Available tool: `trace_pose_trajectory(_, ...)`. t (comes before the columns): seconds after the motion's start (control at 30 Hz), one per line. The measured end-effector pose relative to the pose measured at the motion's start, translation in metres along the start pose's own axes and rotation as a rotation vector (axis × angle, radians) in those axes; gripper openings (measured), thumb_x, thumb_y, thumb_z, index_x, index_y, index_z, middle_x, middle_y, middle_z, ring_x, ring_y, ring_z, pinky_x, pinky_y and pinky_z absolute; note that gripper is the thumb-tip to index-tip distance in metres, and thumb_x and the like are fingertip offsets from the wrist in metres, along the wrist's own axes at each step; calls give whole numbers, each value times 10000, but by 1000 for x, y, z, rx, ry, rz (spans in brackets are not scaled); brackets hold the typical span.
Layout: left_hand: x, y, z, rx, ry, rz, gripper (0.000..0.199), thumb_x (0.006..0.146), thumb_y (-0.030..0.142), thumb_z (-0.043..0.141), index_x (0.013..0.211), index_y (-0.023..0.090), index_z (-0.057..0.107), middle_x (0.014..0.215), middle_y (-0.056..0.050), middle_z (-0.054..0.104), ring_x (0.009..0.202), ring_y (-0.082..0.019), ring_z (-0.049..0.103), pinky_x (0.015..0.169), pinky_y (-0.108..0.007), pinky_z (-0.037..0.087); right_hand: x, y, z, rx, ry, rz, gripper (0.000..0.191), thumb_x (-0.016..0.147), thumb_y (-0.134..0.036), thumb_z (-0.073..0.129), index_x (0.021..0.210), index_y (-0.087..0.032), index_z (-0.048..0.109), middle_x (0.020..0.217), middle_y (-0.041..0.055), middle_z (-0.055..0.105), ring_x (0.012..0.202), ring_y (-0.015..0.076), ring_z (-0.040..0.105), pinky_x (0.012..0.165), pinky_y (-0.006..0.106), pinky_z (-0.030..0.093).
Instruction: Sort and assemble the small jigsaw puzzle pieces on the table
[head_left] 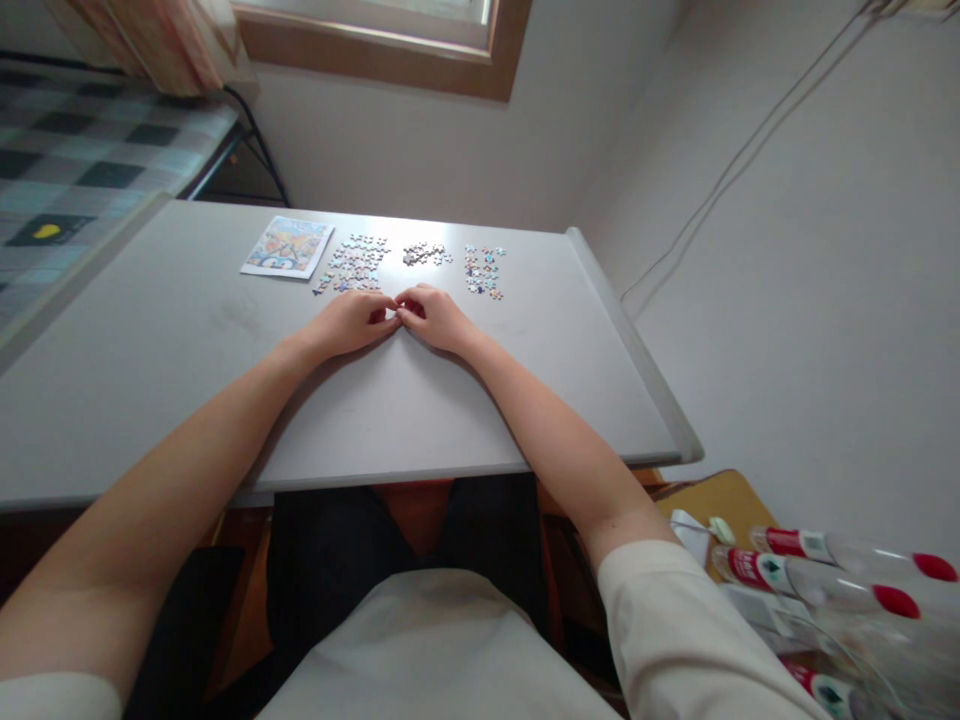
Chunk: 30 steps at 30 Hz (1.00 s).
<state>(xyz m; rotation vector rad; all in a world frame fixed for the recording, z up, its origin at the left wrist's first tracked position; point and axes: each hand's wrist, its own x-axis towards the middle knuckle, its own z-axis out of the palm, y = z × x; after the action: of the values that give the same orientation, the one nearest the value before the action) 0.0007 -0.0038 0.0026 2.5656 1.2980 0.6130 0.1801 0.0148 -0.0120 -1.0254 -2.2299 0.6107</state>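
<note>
My left hand (pixel 355 320) and my right hand (pixel 436 318) rest on the grey table, their fingertips meeting in a pinch. Whatever lies between them is too small to make out. Loose jigsaw pieces (pixel 358 262) are laid out in rows just beyond my left hand. Straight ahead of the fingertips sits a small heap of puzzle pieces (pixel 424 254), some overlapping. To the right, past my right hand, more jigsaw pieces (pixel 482 272) stand in short columns. A printed picture sheet (pixel 288 248) lies flat at the left of the pieces.
The table (pixel 360 420) has a raised edge on its right side. Plastic bottles (pixel 817 580) with red caps lie at the lower right beside a wooden surface (pixel 712 500). A bed with a checked cover (pixel 97 150) stands at the left, and a cable (pixel 720 185) hangs along the wall.
</note>
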Motion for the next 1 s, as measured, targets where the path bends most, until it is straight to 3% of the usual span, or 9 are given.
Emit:
trace_pose_trajectory(0.53,1,-3,2,7,-5,-4,347,803,448,450,769,175,662,605,-12,579,558,-124,474,560,-238,321,0,-4,-3,-16,-17,6,234,865,-203,428,920,-138,646,886,59,584,822,151,522,801,280,403)
trace_pose_trajectory(1.0,0,-2,1,-21,4,0,321,802,403,448,748,168,661,613,-16,590,567,-128,484,568,-242,325,-1,-3,-1,7,-7,14,198,835,-223,481,940,-137,625,852,41,576,741,133,500,730,261,408)
